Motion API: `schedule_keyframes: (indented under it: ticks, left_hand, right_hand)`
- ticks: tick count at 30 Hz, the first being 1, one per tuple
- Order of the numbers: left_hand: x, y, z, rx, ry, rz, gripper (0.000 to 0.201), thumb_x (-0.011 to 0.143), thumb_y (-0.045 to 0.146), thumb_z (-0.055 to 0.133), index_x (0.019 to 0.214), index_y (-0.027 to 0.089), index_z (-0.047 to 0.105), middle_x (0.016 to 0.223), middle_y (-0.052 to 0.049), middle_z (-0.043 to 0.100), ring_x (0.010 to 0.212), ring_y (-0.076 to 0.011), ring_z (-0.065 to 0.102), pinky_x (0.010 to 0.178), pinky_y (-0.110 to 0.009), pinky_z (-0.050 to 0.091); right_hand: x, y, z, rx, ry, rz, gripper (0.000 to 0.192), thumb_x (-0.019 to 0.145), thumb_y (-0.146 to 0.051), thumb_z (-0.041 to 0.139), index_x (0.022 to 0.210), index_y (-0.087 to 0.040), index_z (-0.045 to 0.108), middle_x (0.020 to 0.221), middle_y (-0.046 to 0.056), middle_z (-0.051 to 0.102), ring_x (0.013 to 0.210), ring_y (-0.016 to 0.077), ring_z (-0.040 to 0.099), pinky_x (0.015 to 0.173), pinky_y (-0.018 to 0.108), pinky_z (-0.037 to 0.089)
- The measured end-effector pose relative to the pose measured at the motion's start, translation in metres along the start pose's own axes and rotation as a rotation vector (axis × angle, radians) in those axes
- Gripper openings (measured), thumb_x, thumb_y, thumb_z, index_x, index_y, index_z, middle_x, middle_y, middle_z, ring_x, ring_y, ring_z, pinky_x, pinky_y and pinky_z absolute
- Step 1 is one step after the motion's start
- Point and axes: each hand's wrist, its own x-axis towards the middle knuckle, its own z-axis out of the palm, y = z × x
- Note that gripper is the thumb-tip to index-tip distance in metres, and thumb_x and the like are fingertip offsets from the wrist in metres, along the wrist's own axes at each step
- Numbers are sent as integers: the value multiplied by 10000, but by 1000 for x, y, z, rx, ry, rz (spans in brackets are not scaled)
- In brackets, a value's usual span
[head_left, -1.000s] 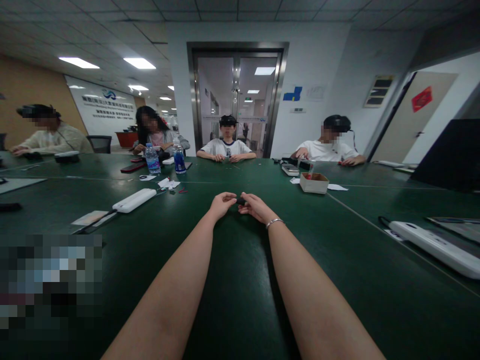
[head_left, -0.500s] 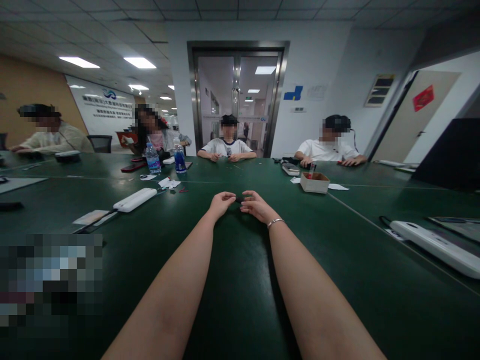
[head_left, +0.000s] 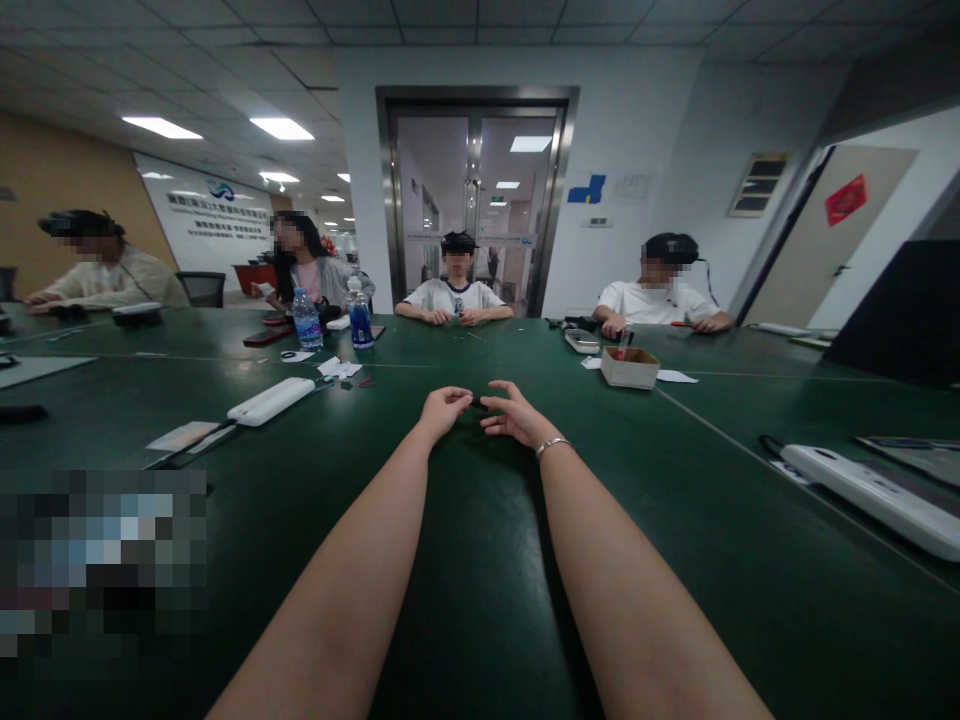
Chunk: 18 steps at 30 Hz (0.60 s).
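Between my hands, above the green table (head_left: 465, 560), is a small black object (head_left: 478, 403) whose kind is too small to make out. My left hand (head_left: 444, 412) pinches its left end between thumb and fingertips. My right hand (head_left: 517, 415), with a silver bracelet at the wrist, is at the object's right end. Its fingers are spread apart, and one fingertip is close to the object or touching it.
White power strips (head_left: 271, 401) lie left and right. Two bottles (head_left: 360, 315), paper scraps (head_left: 339, 368) and a small box (head_left: 629, 368) with items in it stand farther back. Several people sit along the far side. A dark panel (head_left: 900, 312) rises at the right.
The fingers of my right hand have spread and loosened around the small black object. My left hand keeps its pinch in nearly the same place.
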Motion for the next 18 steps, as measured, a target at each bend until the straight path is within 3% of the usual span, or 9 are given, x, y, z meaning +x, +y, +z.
schedule_keyframes:
  ticks: [3,5,9,12,14,18]
  left_hand:
    - [1,-1,0,-4,-7,-5,257,619,272,730,823,124,678,808,-84,681,712,-156,605,747,-331,477]
    - [1,-2,0,-7,3,-16,250,624,265,725,823,122,679,789,-78,679,695,-148,600,736,-322,476]
    - [0,-1,0,-26,4,-29,248,631,267,720,827,123,678,768,-71,677,682,-140,596,719,-306,475]
    - [0,-1,1,-22,-3,-23,248,626,266,725,822,121,677,780,-74,678,681,-139,595,711,-301,477]
    - [-1,-1,1,-12,3,-27,250,618,266,732,813,120,677,776,-76,678,679,-141,596,714,-305,479]
    - [-1,-1,1,-8,7,-22,266,613,280,737,823,126,678,789,-79,680,697,-149,603,715,-308,485]
  right_hand:
    - [2,1,0,-50,-8,69,256,877,-375,514,1033,-193,423,649,2,565,454,112,581,430,227,511]
    - [3,1,1,-73,-11,52,235,868,-308,536,1037,-195,418,660,-9,558,427,93,551,414,221,505]
    - [2,1,0,-43,-15,-4,517,755,-170,669,1136,-264,332,745,-50,541,452,76,559,492,260,551]
    - [0,0,1,-65,-33,44,290,859,-313,555,1075,-210,391,729,-6,556,430,80,540,435,238,526]
    - [-1,0,2,-95,-24,33,205,879,-293,513,1036,-201,420,750,3,555,395,60,497,405,235,515]
    - [-1,-1,2,-105,-53,-53,466,742,-154,662,1094,-280,385,869,-36,531,405,26,479,466,271,557]
